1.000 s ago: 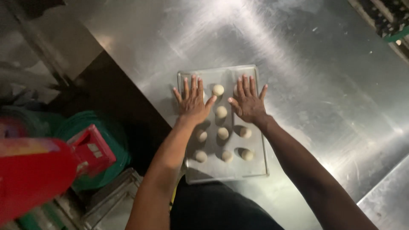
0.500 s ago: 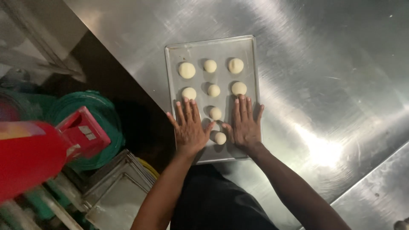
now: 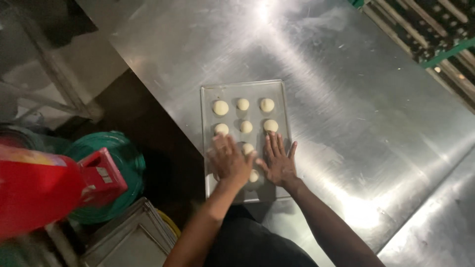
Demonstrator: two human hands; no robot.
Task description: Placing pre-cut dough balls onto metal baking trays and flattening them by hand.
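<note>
Since half a second ago, both hands have stayed on the near end of the baking tray, which now sits closer to the table edge.

Head view: the left hand and right hand lie flat, fingers spread, palms down on dough balls in the near rows, grasping nothing. Six balls beyond the fingertips stand uncovered; two show between the palms. Pressing well likely means even, level palms, with the tray kept square on the steel table.
</note>
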